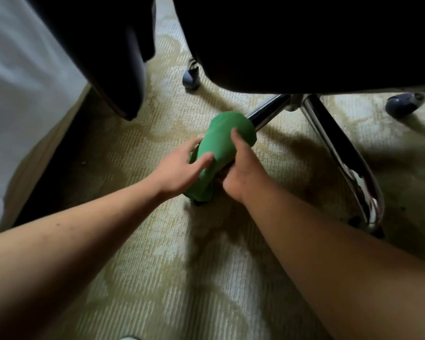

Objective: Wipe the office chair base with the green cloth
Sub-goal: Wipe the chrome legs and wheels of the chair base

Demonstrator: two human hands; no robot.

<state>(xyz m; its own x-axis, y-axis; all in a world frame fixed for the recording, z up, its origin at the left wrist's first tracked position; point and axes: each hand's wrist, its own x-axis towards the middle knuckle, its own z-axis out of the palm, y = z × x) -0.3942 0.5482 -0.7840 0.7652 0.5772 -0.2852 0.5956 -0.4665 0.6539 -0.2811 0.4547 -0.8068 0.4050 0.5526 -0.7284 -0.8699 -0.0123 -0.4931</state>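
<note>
The green cloth is draped over one chrome leg of the office chair base, covering the leg's outer end and its caster. My left hand grips the cloth from the left, thumb lying across its top. My right hand grips it from the right, thumb pressed into the fabric and fingers hidden underneath. A second chrome leg runs toward the lower right. The black seat overhangs the hub.
Pale patterned carpet covers the floor. Dark casters sit at the back and far right. A dark armrest or chair part hangs at upper left, beside a white surface.
</note>
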